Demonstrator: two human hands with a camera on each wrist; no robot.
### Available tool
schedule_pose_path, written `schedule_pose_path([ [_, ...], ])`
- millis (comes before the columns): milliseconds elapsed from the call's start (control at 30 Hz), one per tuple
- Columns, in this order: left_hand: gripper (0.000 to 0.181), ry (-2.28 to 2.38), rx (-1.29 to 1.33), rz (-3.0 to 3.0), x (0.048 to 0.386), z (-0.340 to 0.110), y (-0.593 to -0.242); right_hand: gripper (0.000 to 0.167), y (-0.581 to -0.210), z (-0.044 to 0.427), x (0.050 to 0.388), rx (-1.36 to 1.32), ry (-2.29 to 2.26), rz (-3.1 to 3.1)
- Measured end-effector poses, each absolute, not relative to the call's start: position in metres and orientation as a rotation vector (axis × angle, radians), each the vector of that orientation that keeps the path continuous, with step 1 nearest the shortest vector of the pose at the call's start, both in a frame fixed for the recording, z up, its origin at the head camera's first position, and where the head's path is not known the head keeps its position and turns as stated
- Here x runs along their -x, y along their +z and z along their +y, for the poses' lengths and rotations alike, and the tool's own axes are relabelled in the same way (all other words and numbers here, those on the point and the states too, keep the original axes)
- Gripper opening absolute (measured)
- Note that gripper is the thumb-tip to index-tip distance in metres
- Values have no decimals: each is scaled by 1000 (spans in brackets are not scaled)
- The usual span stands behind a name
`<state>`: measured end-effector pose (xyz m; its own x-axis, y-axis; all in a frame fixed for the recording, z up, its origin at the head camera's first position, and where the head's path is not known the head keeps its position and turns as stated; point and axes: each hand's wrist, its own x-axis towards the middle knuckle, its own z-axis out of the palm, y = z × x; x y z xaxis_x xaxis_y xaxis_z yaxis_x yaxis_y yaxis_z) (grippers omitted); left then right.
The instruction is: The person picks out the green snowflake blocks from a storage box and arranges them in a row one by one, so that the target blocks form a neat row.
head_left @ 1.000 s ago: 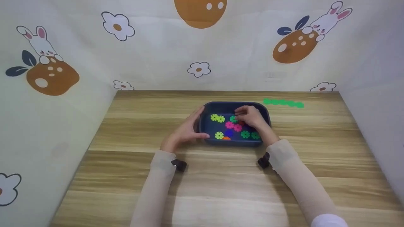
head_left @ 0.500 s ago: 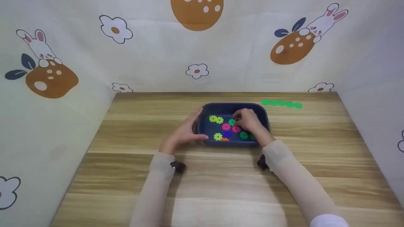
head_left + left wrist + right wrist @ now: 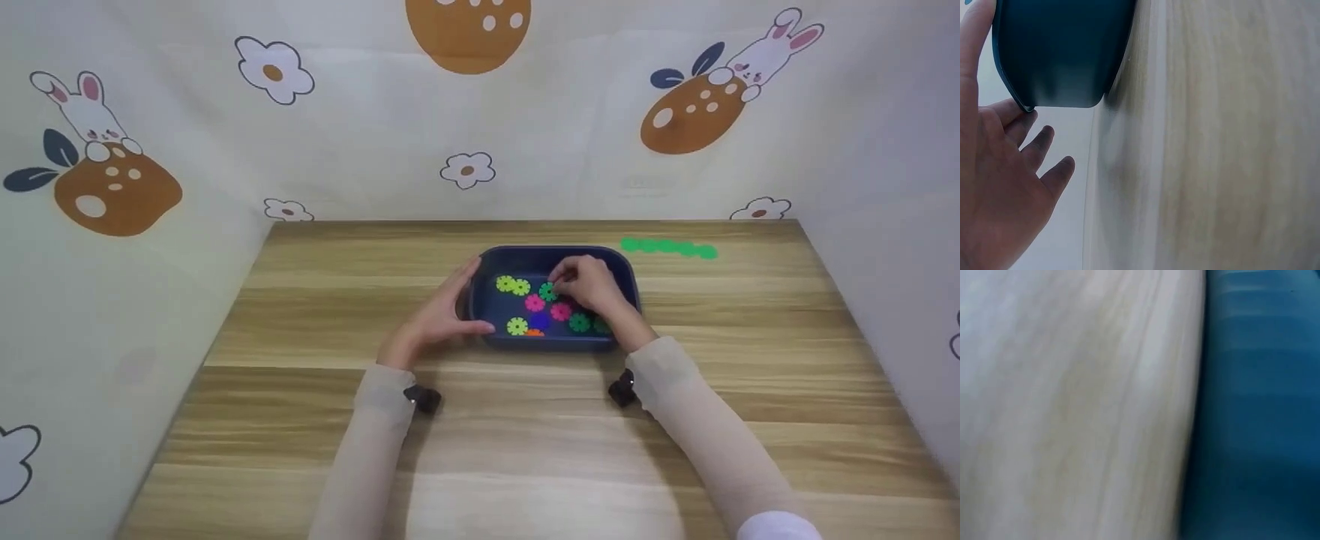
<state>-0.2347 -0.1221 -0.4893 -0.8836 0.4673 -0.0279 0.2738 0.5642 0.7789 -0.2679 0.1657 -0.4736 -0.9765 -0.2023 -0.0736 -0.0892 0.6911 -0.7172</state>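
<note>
In the head view a dark blue plastic tray (image 3: 551,343) holds several notched snowflake building discs. My left hand (image 3: 442,311) spans the tray's left end, thumb at the near rim and fingers along the outer wall. In the left wrist view, the fingers of that left hand (image 3: 1008,163) are spread beside the tray's wall (image 3: 1067,50). My right hand (image 3: 589,283) reaches in over the right side, its thumb and index finger pinching the edge of a green disc (image 3: 548,291). The hand hides part of the tray floor. No fingers show in the right wrist view, only the tray wall (image 3: 1258,410) and tabletop.
Yellow discs (image 3: 513,286), pink discs (image 3: 560,312), a blue disc (image 3: 540,321) and an orange disc (image 3: 535,331) lie in the tray. Behind its right corner a row of joined green discs (image 3: 669,247) lies on the wooden table (image 3: 540,450). Patterned cloth walls surround the table.
My right hand has shifted slightly left over the tray, to the green disc's edge. The two pink discs lie farther apart. The left hand keeps its place at the tray.
</note>
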Motion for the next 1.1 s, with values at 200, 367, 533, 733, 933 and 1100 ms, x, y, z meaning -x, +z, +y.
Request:
schedule_pose_path([
  [200, 113, 1189, -628, 2584, 236, -121, -486, 12, -463, 174, 269, 165, -1394, 2664],
  [367, 113, 1194, -617, 2582, 238, -122, -483, 23, -442, 187, 271, 170, -1682, 2535],
  [533, 114, 1197, -639, 2588, 239, -125, -482, 32, -420, 207, 275, 161, -1902, 2445],
  [733, 115, 1194, -639, 2598, 239, -127, -484, 34, -407, 234, 284, 106, -2108, 2301],
  [933, 113, 1201, -624, 2596, 236, -123, -486, 17, -400, 267, 284, 1, -2234, 2265],
  [1100, 113, 1189, -624, 2592, 235, -121, -488, 12, -399, 296, 281, -182, -2269, 2280],
])
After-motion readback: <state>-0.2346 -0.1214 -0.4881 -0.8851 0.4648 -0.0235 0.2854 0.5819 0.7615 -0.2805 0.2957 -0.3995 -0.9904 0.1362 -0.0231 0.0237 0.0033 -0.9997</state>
